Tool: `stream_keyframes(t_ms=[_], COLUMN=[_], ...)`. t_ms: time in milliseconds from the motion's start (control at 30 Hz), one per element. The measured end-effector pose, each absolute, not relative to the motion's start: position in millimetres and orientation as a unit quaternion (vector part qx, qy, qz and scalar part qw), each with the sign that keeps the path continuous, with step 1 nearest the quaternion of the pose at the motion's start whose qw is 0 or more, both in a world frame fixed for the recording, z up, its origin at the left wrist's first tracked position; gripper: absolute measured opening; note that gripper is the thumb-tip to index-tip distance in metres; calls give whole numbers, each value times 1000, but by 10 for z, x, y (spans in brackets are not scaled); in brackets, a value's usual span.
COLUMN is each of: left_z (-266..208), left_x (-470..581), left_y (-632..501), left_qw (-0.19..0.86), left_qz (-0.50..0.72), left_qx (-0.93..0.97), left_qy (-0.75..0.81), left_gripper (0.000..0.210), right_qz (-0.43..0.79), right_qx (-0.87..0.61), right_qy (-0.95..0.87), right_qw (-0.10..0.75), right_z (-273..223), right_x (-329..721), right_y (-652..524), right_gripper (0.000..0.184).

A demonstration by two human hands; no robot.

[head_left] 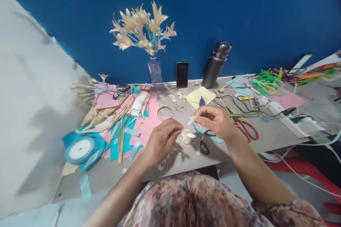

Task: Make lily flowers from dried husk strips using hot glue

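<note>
My left hand pinches a small cream-coloured handmade flower between thumb and fingertips. Just to its right, my right hand has its fingers closed on a thin pale petal-like strip, held slightly above the flower and apart from it. Behind the right hand, the dark blue tip of a tool lies over a yellow paper sheet. A ring-shaped roll rests beyond my left hand. Black-handled scissors lie below the right hand, and red-handled scissors sit to its right.
Dried flowers stand in a clear vase by a phone and a thermos. At left are a blue ribbon spool, pink paper and dried husks. A power strip with cables and green pipe cleaners are at right.
</note>
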State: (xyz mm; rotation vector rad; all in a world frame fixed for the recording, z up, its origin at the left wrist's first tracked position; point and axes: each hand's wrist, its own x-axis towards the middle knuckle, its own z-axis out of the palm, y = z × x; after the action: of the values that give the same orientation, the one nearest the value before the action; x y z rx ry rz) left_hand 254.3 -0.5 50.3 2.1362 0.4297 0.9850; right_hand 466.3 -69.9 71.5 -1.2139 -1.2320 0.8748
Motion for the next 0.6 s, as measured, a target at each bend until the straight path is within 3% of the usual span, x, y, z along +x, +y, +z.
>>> stream_keyframes(t_ms=[167,433,600], left_z=[505,664,673], left_x=[2513,2560,2567], left_y=[47,95,100], left_qw=[318,294,312], left_qz=[369,223,214], left_qx=[863,925,922], left_qy=[134,87,80], left_gripper=[16,17,17], right_qz=[342,301,258], right_qx=[-534,-479,-536], right_qy=[-568,-712,-689], right_qw=[525,415,414], right_z=[685,847,790], right_x=[4718,4794,5002], right_y=[-730,-804,-820], right_gripper=[17,11,11])
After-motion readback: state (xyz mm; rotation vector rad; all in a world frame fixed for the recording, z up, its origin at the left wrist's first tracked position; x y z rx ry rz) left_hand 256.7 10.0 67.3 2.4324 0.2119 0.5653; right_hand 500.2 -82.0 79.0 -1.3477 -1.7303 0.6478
